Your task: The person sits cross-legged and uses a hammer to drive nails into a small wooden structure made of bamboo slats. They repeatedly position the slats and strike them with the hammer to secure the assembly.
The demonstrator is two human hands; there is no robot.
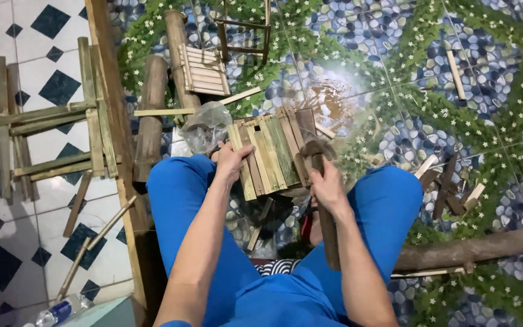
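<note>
With the left hand (232, 158) gripping the near-left edge of the slatted bamboo seat (270, 151) between the knees, the hammer (321, 200) clenched in the right hand (328, 189) could slip and strike those fingers.

The left hand (230, 160) covers the near corner of the slatted bamboo panel (270, 151), and its fingers curl out of sight beneath. The right hand (327, 186) hides the middle of the dark wooden-handled tool (328, 233) (its head is blurred). The clear plastic bottle (62, 310) is cut off by the bottom edge.
</note>
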